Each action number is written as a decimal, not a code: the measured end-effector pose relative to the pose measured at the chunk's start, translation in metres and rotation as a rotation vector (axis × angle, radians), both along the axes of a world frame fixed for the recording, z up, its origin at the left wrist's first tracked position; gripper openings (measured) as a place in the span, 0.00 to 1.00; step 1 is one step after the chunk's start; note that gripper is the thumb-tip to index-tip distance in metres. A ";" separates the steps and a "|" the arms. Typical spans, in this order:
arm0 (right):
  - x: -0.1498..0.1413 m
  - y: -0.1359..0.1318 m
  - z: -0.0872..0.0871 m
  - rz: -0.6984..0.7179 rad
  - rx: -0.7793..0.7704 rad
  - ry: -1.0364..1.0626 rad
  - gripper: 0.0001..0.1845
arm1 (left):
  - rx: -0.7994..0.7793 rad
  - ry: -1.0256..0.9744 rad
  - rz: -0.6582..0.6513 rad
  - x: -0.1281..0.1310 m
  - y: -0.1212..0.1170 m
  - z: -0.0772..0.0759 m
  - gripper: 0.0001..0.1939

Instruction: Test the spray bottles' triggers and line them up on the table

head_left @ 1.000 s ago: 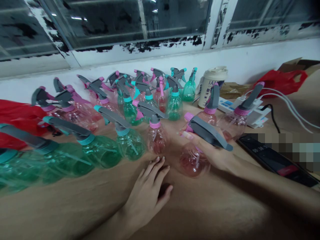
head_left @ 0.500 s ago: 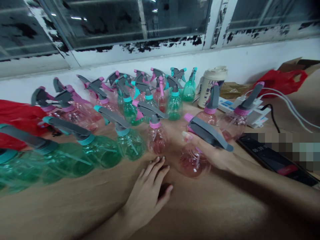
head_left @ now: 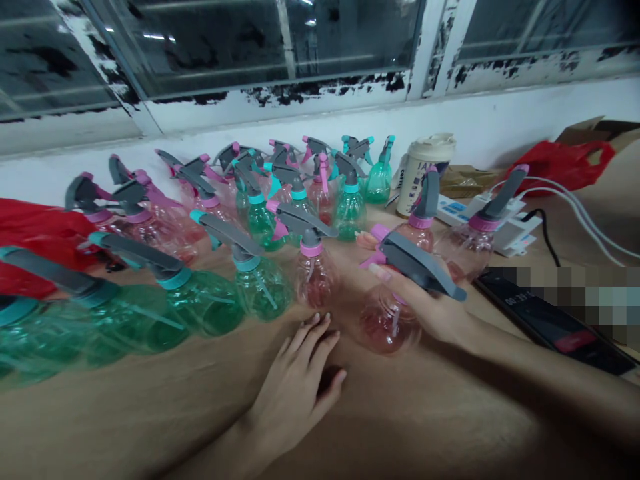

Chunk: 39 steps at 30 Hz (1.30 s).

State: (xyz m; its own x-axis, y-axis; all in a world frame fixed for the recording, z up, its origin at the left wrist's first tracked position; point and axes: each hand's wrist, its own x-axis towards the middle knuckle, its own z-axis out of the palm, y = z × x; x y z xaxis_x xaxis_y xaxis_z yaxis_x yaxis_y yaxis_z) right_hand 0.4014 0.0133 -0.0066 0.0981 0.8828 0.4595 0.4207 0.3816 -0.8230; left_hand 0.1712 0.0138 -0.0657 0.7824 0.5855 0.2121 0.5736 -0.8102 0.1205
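Note:
A pink spray bottle (head_left: 387, 327) with a grey and pink spray head stands upright on the table. Around its neck, under the grey head, is my right hand (head_left: 425, 300). One fingertip shows beyond the pink trigger, and part of the hand is hidden behind the head. My left hand (head_left: 295, 380) rests on the tabletop with its fingers loosely spread, holding nothing. Just beyond its fingertips stands another pink spray bottle (head_left: 316, 279). To the left of that is a green spray bottle (head_left: 263, 290) with a grey and turquoise head.
Several green and pink bottles fill the left and back of the table (head_left: 200, 407). At the right are a phone (head_left: 545, 313), a power strip (head_left: 453, 208) with cables and two pink bottles. A paper cup (head_left: 425, 170) and red bags (head_left: 565, 163) stand near the wall.
The fingers of my right hand have straightened away from the spray bottle's trigger, which now shows further forward. My left hand and the bottles stay in place.

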 end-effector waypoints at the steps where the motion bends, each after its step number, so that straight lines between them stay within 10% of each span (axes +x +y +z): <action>1: 0.000 0.000 0.000 0.002 0.003 -0.002 0.11 | 0.001 -0.003 0.000 0.000 0.000 0.000 0.21; 39: -0.002 -0.005 0.001 -0.090 0.020 -0.064 0.17 | -0.015 -0.024 0.015 0.002 -0.001 0.002 0.20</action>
State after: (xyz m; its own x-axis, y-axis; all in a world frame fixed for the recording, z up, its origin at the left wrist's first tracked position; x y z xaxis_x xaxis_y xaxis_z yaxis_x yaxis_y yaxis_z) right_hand 0.3992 0.0086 -0.0055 0.1463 0.8624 0.4846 0.5056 0.3559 -0.7860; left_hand 0.1729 0.0126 -0.0641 0.7685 0.6001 0.2219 0.5822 -0.7998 0.1463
